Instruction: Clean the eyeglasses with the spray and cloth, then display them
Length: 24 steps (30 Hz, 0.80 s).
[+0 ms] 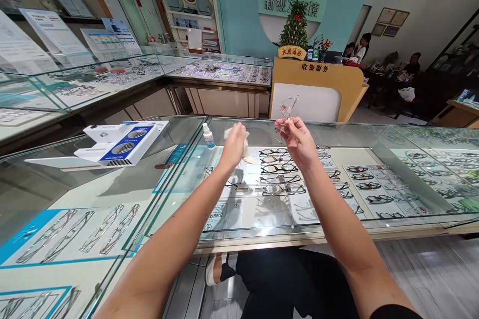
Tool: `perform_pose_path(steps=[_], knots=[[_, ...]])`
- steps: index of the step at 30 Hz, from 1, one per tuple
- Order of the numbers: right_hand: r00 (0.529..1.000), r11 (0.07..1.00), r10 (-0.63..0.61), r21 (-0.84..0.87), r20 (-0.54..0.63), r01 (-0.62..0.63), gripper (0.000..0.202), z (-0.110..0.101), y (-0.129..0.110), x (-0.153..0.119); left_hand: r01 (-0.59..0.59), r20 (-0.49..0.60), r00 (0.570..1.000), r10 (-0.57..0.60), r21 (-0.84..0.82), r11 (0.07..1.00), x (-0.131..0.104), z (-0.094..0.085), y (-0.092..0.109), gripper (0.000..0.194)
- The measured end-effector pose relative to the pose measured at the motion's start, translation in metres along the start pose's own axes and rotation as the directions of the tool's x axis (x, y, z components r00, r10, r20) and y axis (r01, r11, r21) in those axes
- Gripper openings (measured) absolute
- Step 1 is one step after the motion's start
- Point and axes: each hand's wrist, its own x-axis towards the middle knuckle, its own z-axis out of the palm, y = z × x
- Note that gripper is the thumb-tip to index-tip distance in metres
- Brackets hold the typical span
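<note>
My right hand [298, 140] pinches a pair of thin-rimmed eyeglasses [286, 108] and holds them up above the glass counter. A small printed sticker shows on one lens. To the left, my left hand [234, 143] is closed on a pale cloth [246, 153], which hangs out past the fingers over the counter; part of it is hidden behind the hand. Beside that hand stands a small white spray bottle [208, 137] with a blue and red label, upright on the glass. Below both hands, rows of eyeglasses [277, 168] lie inside the display case.
An open blue and white box [127, 145] sits on the left counter. Glass display cases [217, 71] run along the left and back. Beyond my counter stands a yellow cashier desk [314, 84] with a potted plant [294, 30]. People [362, 49] are at the far right.
</note>
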Motion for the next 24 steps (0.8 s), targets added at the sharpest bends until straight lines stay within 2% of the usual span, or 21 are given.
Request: perform_pose_path(steps=[2, 3, 5, 8, 10, 13, 17, 19, 20, 24], knots=[[1.000, 0.999, -0.010, -0.046, 0.011, 0.010, 0.032, 0.000, -0.003, 0.000, 0.024, 0.011, 1.000, -0.026, 0.180, 0.983, -0.006, 0.002, 0.006, 0.088], [1.000, 0.997, -0.012, -0.075, 0.019, 0.013, 0.032, -0.001, -0.004, 0.000, -0.005, 0.008, 1.000, 0.003, 0.245, 0.970, -0.010, 0.002, 0.011, 0.091], [0.999, 0.988, -0.017, -0.152, 0.046, 0.023, 0.033, -0.002, -0.006, 0.000, -0.164, 0.006, 0.985, 0.171, 0.332, 0.929, -0.018, 0.001, 0.023, 0.100], [0.993, 0.952, -0.052, -0.296, 0.107, 0.082, 0.029, -0.003, -0.009, -0.001, -0.411, 0.053, 0.901, 0.430, 0.417, 0.811, -0.027, -0.004, 0.039, 0.111], [0.984, 0.921, -0.078, -0.367, 0.161, 0.133, 0.027, -0.004, -0.011, -0.002, -0.533, 0.096, 0.829, 0.551, 0.433, 0.727, -0.030, -0.005, 0.044, 0.109], [0.965, 0.873, -0.048, -0.459, 0.258, 0.167, 0.028, -0.003, -0.016, -0.005, -0.647, 0.134, 0.733, 0.667, 0.439, 0.623, -0.031, -0.005, 0.042, 0.101], [0.931, 0.821, 0.084, -0.554, 0.355, 0.137, 0.029, -0.001, -0.024, -0.009, -0.719, 0.122, 0.656, 0.745, 0.403, 0.567, -0.031, -0.004, 0.040, 0.085], [0.921, 0.828, 0.120, -0.549, 0.371, 0.113, 0.028, 0.000, -0.026, -0.011, -0.731, 0.106, 0.653, 0.750, 0.346, 0.588, -0.032, -0.004, 0.043, 0.071], [0.917, 0.837, 0.131, -0.538, 0.376, 0.101, 0.028, 0.000, -0.027, -0.012, -0.727, 0.093, 0.665, 0.741, 0.309, 0.613, -0.032, -0.004, 0.044, 0.066], [0.907, 0.877, 0.150, -0.477, 0.394, 0.062, 0.030, 0.000, -0.029, -0.013, -0.670, 0.050, 0.741, 0.669, 0.103, 0.735, -0.035, -0.004, 0.050, 0.060]])
